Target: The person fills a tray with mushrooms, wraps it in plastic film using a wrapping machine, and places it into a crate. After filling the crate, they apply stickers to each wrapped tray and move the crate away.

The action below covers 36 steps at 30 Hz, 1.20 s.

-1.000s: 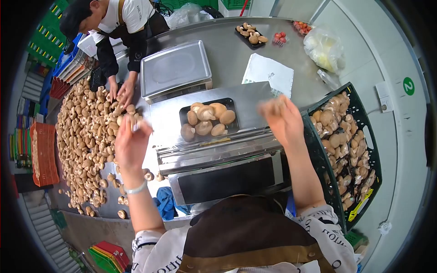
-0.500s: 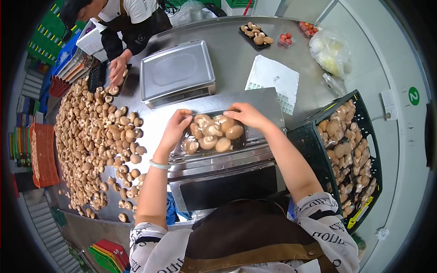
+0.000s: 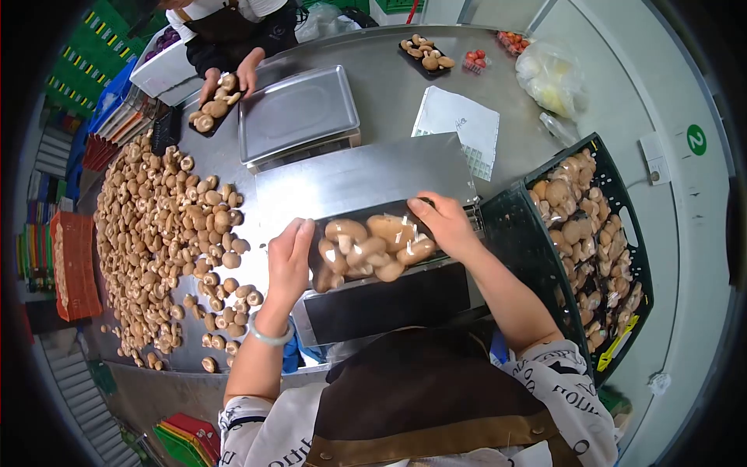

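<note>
A black tray of brown mushrooms under clear film is held between my two hands, over the front of the metal wrapping machine. My left hand grips its left end, fingers pressed together along the side. At the right end my right hand is closed round the upper corner, thumb over the film. The tray tilts slightly, its right end higher. The fingers' undersides are hidden behind it.
Loose mushrooms are heaped on the left. A scale stands behind the machine. Across the table a co-worker's hands hold another mushroom tray. A dark green crate with packed mushrooms stands at right. Paper lies beyond.
Both my hands have drawn the wrapped tray nearer to me and lifted it off the machine's front. The co-worker has raised a filled tray beside the scale.
</note>
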Tool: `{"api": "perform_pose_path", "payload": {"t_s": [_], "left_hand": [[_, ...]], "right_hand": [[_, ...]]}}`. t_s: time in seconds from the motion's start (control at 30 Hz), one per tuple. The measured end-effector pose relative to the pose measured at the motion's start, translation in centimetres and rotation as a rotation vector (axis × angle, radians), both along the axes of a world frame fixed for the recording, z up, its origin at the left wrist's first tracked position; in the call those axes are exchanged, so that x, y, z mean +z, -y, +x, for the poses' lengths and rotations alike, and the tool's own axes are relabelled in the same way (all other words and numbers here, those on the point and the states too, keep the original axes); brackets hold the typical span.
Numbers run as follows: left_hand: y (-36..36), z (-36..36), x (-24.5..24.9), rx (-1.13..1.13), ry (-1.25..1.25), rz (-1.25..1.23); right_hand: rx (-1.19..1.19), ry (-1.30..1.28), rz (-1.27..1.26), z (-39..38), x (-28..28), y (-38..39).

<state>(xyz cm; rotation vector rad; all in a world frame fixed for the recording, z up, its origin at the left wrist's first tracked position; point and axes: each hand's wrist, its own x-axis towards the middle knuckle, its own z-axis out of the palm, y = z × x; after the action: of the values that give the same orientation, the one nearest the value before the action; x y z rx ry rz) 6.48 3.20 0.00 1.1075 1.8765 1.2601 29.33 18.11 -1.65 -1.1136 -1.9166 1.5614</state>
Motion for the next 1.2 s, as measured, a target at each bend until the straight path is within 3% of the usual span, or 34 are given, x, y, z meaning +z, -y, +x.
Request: {"api": "perform_pose_path", "payload": {"t_s": [0.13, 0.2, 0.27, 0.33, 0.37, 0.47, 0.57, 0.6, 0.77, 0.9, 0.93, 1.03, 1.2], "left_hand": [[4.8, 2.5, 1.3, -0.047, 0.343, -0.183], [7.5, 3.4, -2.9, -0.088, 0.360, -0.237], [8.6, 5.3, -5.0, -0.076, 0.105, -0.273], [9.1, 6.2, -7.5, -0.098, -0.015, -0.333], [9.1, 6.5, -9.2, -0.095, -0.073, -0.348], [9.2, 7.4, -14.0, -0.100, -0.304, -0.410], [10.1, 8.5, -13.4, 0.056, -0.330, -0.179], [10.7, 8.3, -12.5, 0.076, -0.181, -0.257], [12.9, 9.4, -16.1, 0.175, 0.136, 0.012], [13.4, 8.0, -15.9, 0.186, 0.033, -0.057], [13.5, 7.9, -15.2, 0.167, 0.012, -0.047], [12.8, 8.3, -12.4, 0.136, -0.047, 0.032], [11.2, 8.8, -12.5, -0.093, -0.268, -0.115]], "right_hand": [[0.069, 0.009, -0.189, 3.4, 1.6, 3.7], [0.146, 0.144, -0.158, 5.0, 1.2, 5.5], [0.242, 0.404, -0.156, 6.3, -1.4, 6.8], [0.182, 0.499, -0.207, 6.3, -2.0, 8.5], [0.173, 0.428, 0.116, 7.1, -6.4, 9.1], [0.136, 0.528, 0.045, 8.2, -11.9, 8.7], [-0.073, 0.371, -0.002, 9.7, -12.3, 10.1], [-0.083, 0.350, -0.056, 10.2, -11.6, 10.2], [-0.192, 0.164, -0.020, 9.8, -13.7, 12.5], [-0.378, -0.007, -0.156, 11.7, -11.8, 12.6], [-0.374, -0.030, -0.092, 12.9, -10.8, 12.9], [-0.484, 0.011, -0.076, 16.8, -7.5, 14.0], [-0.659, 0.075, 0.042, 22.2, -8.7, 16.3]]}}
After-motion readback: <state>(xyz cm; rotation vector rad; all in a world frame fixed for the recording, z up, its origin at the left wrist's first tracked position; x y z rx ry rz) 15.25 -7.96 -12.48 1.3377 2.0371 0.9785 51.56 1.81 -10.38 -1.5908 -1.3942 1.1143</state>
